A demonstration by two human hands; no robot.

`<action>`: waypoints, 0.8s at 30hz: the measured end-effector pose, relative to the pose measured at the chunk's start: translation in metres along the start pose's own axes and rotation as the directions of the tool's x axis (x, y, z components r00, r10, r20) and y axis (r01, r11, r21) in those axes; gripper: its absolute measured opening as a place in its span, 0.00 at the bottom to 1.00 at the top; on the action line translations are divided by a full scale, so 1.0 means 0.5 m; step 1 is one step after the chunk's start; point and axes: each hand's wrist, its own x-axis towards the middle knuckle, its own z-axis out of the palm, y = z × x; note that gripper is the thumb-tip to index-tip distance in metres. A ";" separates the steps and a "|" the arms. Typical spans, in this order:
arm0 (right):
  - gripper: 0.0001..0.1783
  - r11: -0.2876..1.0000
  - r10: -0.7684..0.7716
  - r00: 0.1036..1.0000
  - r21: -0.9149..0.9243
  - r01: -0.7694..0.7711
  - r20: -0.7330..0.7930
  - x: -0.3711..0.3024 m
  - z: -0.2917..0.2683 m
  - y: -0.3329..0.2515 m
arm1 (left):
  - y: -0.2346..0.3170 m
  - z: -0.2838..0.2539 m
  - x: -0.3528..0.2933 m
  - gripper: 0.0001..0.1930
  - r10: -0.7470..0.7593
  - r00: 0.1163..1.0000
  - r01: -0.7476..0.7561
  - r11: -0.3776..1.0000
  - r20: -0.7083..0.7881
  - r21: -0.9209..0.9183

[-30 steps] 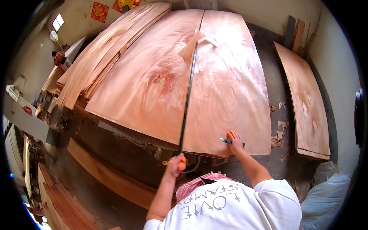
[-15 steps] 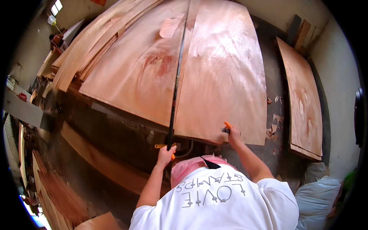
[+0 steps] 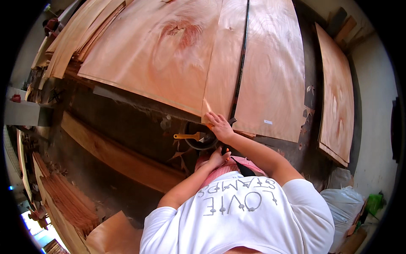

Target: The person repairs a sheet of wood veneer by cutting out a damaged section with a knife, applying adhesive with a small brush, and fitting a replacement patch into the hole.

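Observation:
My right hand (image 3: 220, 126) reaches across to the near edge of a large wood veneer sheet (image 3: 182, 55), its fingers around an orange-handled tool (image 3: 209, 126) that is mostly hidden. By its fingertips a thin strip of veneer (image 3: 206, 106) lifts at the seam. My left hand (image 3: 217, 158) is close to my body, closed on the dark lower end of a long black straightedge bar (image 3: 243, 59), with a bit of orange beside it. The bar lies over the right part of the veneer; my right forearm hides some of it.
Below the sheet's edge, a yellow-handled flat tool (image 3: 186, 136) rests across a dark round basin (image 3: 198, 148). Stacked veneer strips (image 3: 80, 38) are at far left, another veneer stack (image 3: 336, 101) at right. A long board (image 3: 114, 156) lies low left; a white sack (image 3: 344, 207) sits lower right.
The black bar has shifted right across the veneer. My right hand has moved left to the seam. My left hand has come right and closer to my body.

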 end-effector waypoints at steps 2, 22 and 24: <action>0.19 0.996 0.039 0.997 0.088 -0.033 -0.069 -0.020 -0.013 0.012 | -0.024 0.019 -0.008 0.20 -0.069 0.998 0.069 0.989 0.011 -0.128; 0.17 -0.519 0.851 0.293 0.789 0.329 0.437 -0.774 0.084 0.501 | 0.065 0.420 0.084 0.15 -0.270 0.952 0.186 0.882 -0.141 -0.433; 0.17 -0.551 0.827 0.290 0.797 0.249 0.481 -0.809 0.095 0.493 | 0.073 0.426 0.083 0.17 -0.276 0.951 0.169 0.840 -0.138 -0.516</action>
